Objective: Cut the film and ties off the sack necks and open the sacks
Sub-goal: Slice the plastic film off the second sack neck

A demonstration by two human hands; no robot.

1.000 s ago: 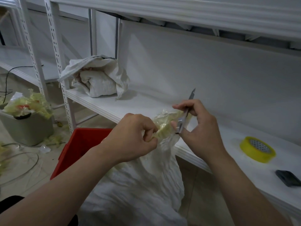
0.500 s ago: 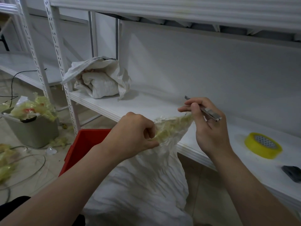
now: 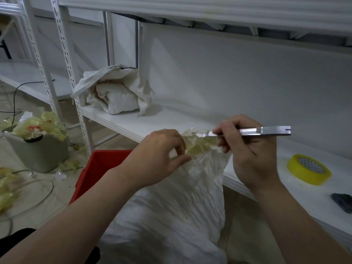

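Sack neck (image 3: 198, 149) pinched by left hand (image 3: 162, 155) fingers, knife (image 3: 247, 132) in right hand (image 3: 251, 149)

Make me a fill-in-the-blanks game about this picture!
The right hand grips a slim silver metal knife while the left hand pinches crinkly yellowish film on the neck of the ____ woven sack.
The plastic crate beside the sack is ____.
The round tape roll on the white shelf is ____.
Missing words: white, red, yellow.

No readable text, labels, brands or numbers anywhere.
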